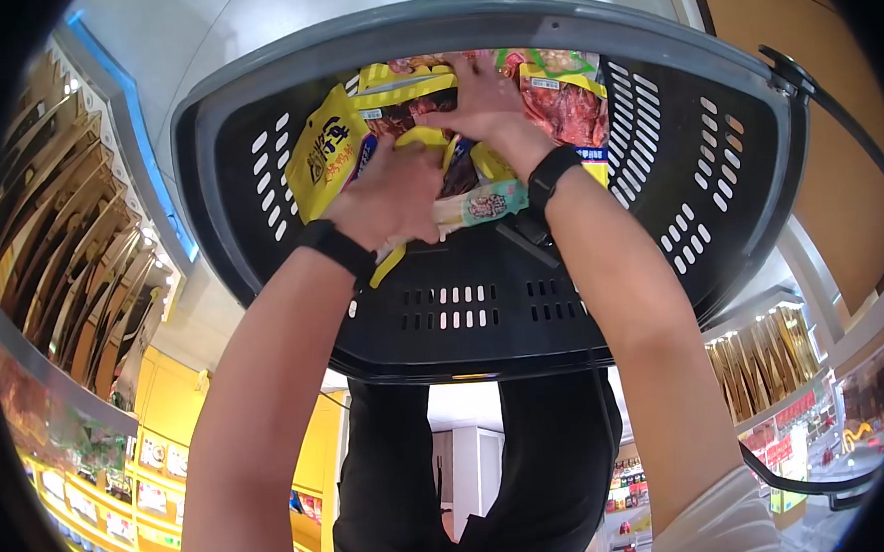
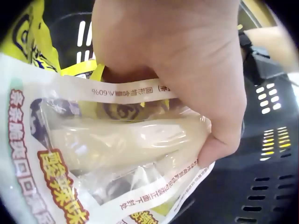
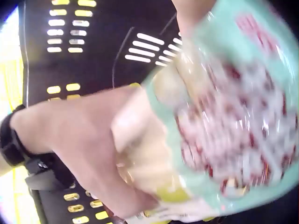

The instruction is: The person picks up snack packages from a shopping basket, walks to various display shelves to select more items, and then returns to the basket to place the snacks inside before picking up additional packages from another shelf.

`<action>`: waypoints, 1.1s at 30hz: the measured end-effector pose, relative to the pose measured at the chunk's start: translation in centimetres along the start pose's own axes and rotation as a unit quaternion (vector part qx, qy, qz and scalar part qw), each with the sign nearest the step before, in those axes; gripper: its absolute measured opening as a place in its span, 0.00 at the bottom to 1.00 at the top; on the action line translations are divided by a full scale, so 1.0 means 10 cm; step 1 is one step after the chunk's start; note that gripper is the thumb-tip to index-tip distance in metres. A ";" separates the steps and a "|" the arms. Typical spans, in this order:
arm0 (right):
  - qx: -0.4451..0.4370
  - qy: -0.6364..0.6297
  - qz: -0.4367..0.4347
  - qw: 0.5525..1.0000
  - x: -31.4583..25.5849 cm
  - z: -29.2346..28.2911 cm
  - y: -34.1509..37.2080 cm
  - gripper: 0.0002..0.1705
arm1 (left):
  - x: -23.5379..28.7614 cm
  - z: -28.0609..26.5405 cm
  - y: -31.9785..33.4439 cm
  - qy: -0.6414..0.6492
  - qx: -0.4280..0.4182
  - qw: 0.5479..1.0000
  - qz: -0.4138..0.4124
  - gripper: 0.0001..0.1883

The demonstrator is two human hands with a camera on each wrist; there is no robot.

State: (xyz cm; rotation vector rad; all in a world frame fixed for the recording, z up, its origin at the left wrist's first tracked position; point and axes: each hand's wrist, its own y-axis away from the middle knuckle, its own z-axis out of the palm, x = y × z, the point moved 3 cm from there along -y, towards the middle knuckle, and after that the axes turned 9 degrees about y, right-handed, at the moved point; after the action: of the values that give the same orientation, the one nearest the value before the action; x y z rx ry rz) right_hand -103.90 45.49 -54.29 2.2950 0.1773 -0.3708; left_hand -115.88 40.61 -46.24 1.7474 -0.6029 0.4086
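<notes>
My left hand [image 1: 393, 194] grips a teal and white plastic pouch [image 1: 488, 204] low in a black shopping basket [image 1: 466, 350]. Pale food shows through the pouch's clear panel in the left wrist view, with my thumb [image 2: 219, 149] along one edge. The right hand [image 1: 488, 104] reaches over yellow snack bags near the basket's far wall, fingers spread and thumb out to the left. A yellow bag with dark lettering [image 1: 321, 157] leans at the left. To the right of that hand stands a bag with a red meat picture [image 1: 563, 110].
The basket has slotted walls and a grey rim [image 1: 429, 27]. A black handle [image 1: 786, 68] joins the rim at the right. Rows of brown panels [image 1: 70, 226] line the left side, and yellow shelves [image 1: 153, 481] of goods stand below them.
</notes>
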 end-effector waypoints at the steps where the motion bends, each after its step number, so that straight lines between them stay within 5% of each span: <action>1: -0.004 0.000 0.002 1.000 0.04 0.08 0.02 0.44 | 0.01 -0.07 0.06 -0.019 0.104 0.994 0.029 0.23; 3: -0.013 -0.164 -0.078 0.983 0.19 0.30 0.06 0.42 | -0.03 -0.21 0.12 0.013 0.099 0.995 0.002 0.18; 5: 0.031 -0.120 -0.134 0.983 0.31 0.47 0.06 0.37 | -0.15 -0.32 0.10 0.059 0.181 0.981 0.044 0.15; 7: -0.001 -0.193 -0.278 0.941 0.40 0.74 0.01 0.22 | -0.17 -0.41 -0.04 0.062 0.150 0.986 0.048 0.16; 8: -0.123 -0.437 -0.174 0.874 0.39 0.64 0.16 0.14 | -0.15 -0.46 -0.13 0.041 0.125 0.989 0.066 0.17; 9: -0.124 -0.434 -0.174 0.875 0.35 0.47 0.31 0.14 | -0.12 -0.48 -0.17 0.019 0.098 0.992 0.082 0.18; 11: -0.017 -0.089 -0.390 0.917 0.14 0.08 0.62 0.14 | 0.00 -0.57 -0.16 -0.060 0.177 0.974 0.128 0.20; 13: -0.041 -0.131 -0.405 0.904 0.19 0.12 0.78 0.14 | 0.09 -0.54 -0.19 0.126 -0.148 0.980 -0.039 0.27; 14: -0.057 -0.171 -0.427 0.886 0.20 0.12 0.82 0.15 | 0.13 -0.45 -0.18 0.123 -0.131 0.983 -0.027 0.28; 17: -0.268 -0.213 -0.315 0.885 0.43 0.15 0.74 0.17 | 0.26 -0.22 -0.08 0.063 -0.122 0.990 -0.021 0.26; 18: -0.255 -0.204 -0.251 0.911 0.55 0.07 0.67 0.17 | 0.21 -0.08 -0.04 0.065 -0.056 0.996 0.032 0.24; 20: -0.182 -0.093 -0.157 0.966 0.58 -0.06 0.55 0.21 | 0.27 -0.01 0.04 0.050 -0.064 0.996 0.046 0.23; 21: -0.182 -0.094 -0.158 0.966 0.51 -0.04 0.53 0.21 | 0.31 0.01 0.07 0.031 -0.069 0.995 0.064 0.22; 22: -0.198 0.035 -0.141 0.969 0.42 0.01 0.49 0.15 | 0.40 0.00 0.10 0.022 -0.100 0.993 0.054 0.20; 23: -0.210 0.164 -0.122 0.956 0.35 0.06 0.46 0.14 | 0.48 0.04 0.13 0.022 -0.099 0.993 0.053 0.20; 27: -0.275 0.305 -0.142 0.901 0.07 0.24 0.28 0.16 | 0.60 0.08 0.21 -0.006 -0.036 0.999 0.039 0.20; 29: -0.257 0.270 -0.089 0.924 0.07 0.42 0.26 0.23 | 0.60 0.06 0.19 0.013 -0.088 0.996 0.018 0.21; 31: -0.104 0.154 0.084 0.979 0.19 0.49 0.28 0.38 | 0.61 0.06 0.17 0.007 -0.099 0.995 0.001 0.21; 32: -0.069 0.116 0.097 0.986 0.26 0.57 0.20 0.59 | 0.60 0.11 0.18 0.006 -0.113 0.994 -0.011 0.22; 33: -0.076 0.116 0.096 0.986 0.31 0.70 0.16 0.59 | 0.58 0.17 0.21 0.010 -0.117 0.993 -0.012 0.22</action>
State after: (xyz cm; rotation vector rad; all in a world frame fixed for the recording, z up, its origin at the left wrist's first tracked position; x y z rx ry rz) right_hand -102.00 39.33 -58.73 2.1770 0.0950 0.0095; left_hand -112.49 37.52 -41.74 1.5227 -0.5907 0.3253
